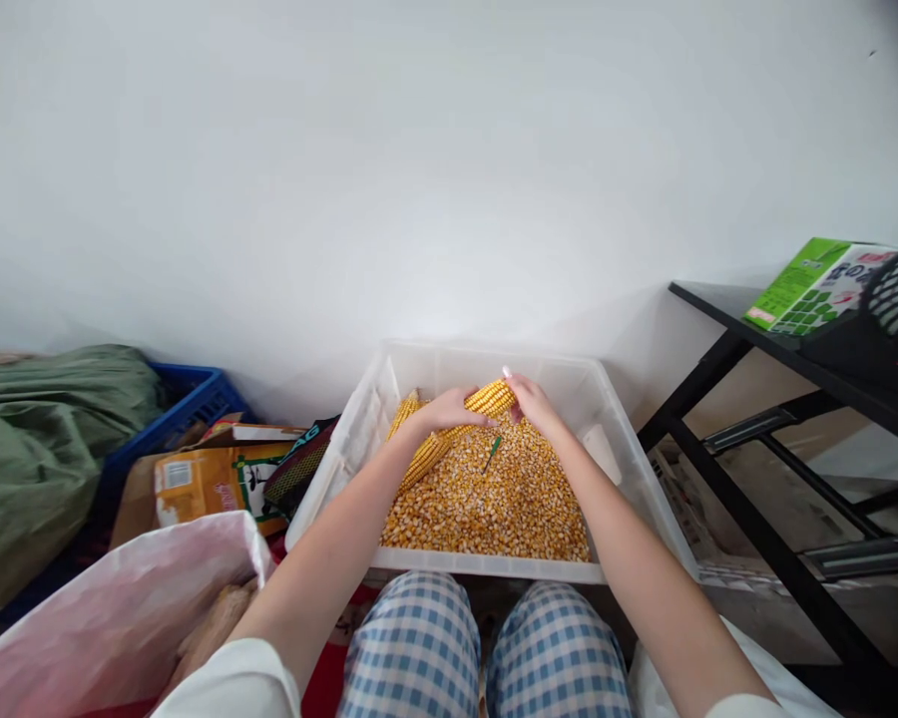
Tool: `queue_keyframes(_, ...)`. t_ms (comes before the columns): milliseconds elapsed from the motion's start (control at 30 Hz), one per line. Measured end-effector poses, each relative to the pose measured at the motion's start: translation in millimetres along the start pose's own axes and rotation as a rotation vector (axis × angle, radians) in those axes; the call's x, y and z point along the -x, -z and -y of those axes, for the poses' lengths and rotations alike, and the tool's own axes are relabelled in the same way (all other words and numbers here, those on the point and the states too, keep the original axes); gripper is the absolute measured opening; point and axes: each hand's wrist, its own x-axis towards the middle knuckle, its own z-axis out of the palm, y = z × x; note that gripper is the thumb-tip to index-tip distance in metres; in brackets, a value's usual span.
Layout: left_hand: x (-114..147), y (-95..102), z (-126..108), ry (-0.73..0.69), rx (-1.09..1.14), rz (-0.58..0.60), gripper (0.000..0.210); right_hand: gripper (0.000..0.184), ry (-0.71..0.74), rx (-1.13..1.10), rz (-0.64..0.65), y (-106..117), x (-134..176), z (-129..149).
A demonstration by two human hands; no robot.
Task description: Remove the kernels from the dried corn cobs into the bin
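Observation:
Between my two hands is an ear of corn [492, 398], held above a translucent plastic bin [494, 566]. My left hand [451, 410] wraps around its left end, and my right hand [530, 399] grips its right end. Loose corn kernels [486, 514] cover the bottom of the bin. A small screwdriver with a green handle [493, 451] lies on the kernels below my hands. More ears of corn [421, 462] rest along the bin's left side, partly hidden behind my left forearm.
On the left are a white sack [187, 558], an orange package [199, 486], a blue crate [195, 404] and a green cloth [52, 429]. To the right stands a black metal-framed table [770, 349] with a green and white box [808, 289]. A white wall rises behind the bin.

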Motion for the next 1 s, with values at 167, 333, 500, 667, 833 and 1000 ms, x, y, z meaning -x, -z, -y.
queue_keyframes(167, -0.3, 0.2, 2.6, 0.026, 0.003, 0.062, 0.058, 0.053, 0.052, 0.129, 0.069, -2.4, 4.9, -2.9)
queue_keyframes(333, 2.6, 2.7, -0.6, 0.065, 0.093, 0.108, 0.056, 0.056, 0.014, 0.111, 0.036, -2.7, 1.3, -7.1)
queue_keyframes(500, 6.5, 2.9, -4.3, 0.08, 0.521, 0.163, 0.058, 0.041, -0.042, -0.193, -0.096, -2.5, -4.6, -5.4)
queue_keyframes(667, 5.2, -6.5, -8.7, 0.148, 0.798, 0.173, 0.054, 0.045, -0.151, -0.299, -0.244, -6.0, -4.6, -0.1)
queue_keyframes(833, 2.1, -16.6, -17.0, 0.117, 0.92, 0.263, 0.053, 0.061, -0.137, -0.164, -0.13, -8.5, -4.3, 0.7)
queue_keyframes(1000, 3.7, -7.7, -13.1, 0.116, 0.888, 0.314, 0.055, 0.054, 0.015, -0.02, 0.076, 0.0, -1.3, 5.5)
